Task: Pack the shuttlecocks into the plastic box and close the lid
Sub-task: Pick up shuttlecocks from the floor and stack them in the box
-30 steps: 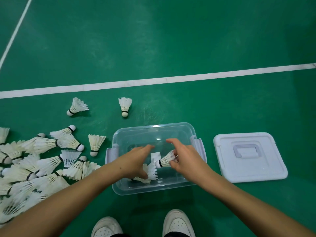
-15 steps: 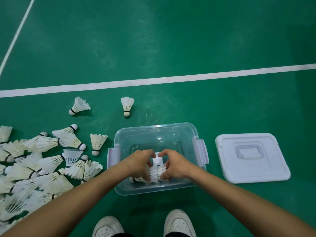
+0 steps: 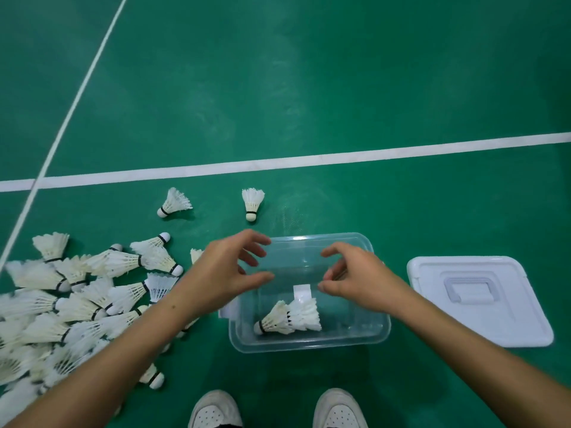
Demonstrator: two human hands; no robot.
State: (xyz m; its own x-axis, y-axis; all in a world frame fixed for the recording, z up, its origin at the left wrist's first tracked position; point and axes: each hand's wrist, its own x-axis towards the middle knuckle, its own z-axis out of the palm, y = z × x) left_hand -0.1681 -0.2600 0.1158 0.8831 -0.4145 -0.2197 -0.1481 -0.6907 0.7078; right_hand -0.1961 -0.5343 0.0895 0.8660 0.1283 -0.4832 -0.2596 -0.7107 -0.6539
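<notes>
A clear plastic box point(image 3: 375, 332) stands open on the green court floor. Inside it, near the front, lie white feather shuttlecocks point(image 3: 289, 318) side by side. My left hand point(image 3: 227, 268) hovers over the box's left edge, fingers loosely curled and holding nothing. My right hand point(image 3: 355, 278) hovers over the box's right half, also empty, thumb and fingers slightly apart. The white lid point(image 3: 506, 319) with a handle lies flat on the floor to the right of the box. A pile of several shuttlecocks point(image 3: 74, 304) covers the floor at the left.
Two stray shuttlecocks, the left stray point(image 3: 173, 202) and the right stray point(image 3: 252, 203), lie beyond the box, short of a white court line point(image 3: 309, 163). My white shoes point(image 3: 216, 410) stand just behind the box. Another line point(image 3: 77, 94) runs diagonally at the left.
Both hands have let go of the shuttlecocks in the box and risen above it, empty. The view has shifted, so the box sits further right.
</notes>
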